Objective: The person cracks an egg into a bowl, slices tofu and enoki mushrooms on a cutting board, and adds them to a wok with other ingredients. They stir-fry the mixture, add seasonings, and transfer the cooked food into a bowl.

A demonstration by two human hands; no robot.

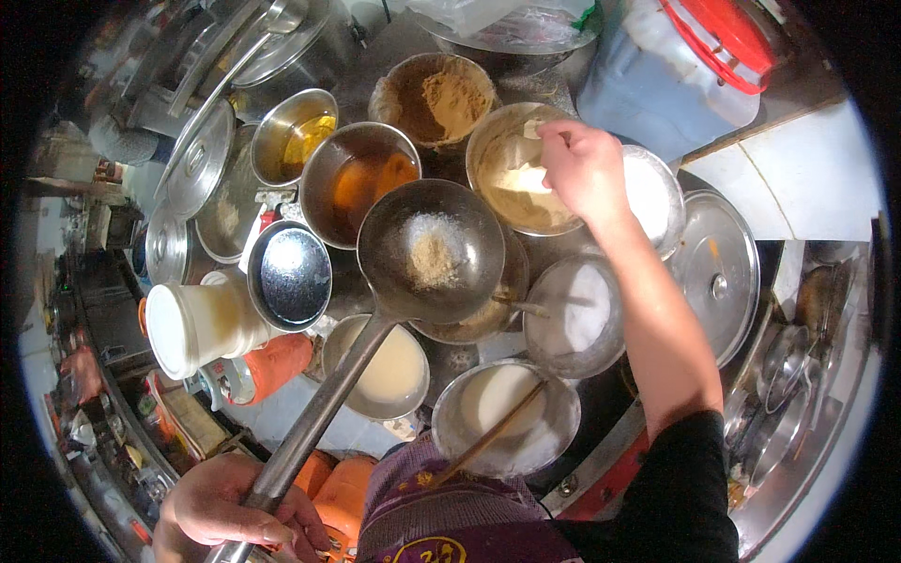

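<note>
My left hand (232, 501) grips the long metal handle of a deep ladle (317, 394). Its bowl hovers over the other bowls; inside lie white granules and a tan powder (433, 257). My right hand (581, 165) is over a steel bowl (493, 158) holding pale yellow powder (524, 179). The fingers are curled together at its right side; a small pale piece shows by the fingertips, and what they hold is hidden. Just right of that wrist is a bowl of white powder (651, 197). Below the forearm sits a bowl of white granules (591, 302).
Around the ladle stand bowls of brown powder (454, 98), amber liquid (366, 186), yellow oil (299, 144), dark liquid (290, 278) and cream liquid (391, 369). A wooden stick (493, 433) leans across a bowl of white liquid (500, 401). A red-lidded plastic tub (669, 91) stands behind.
</note>
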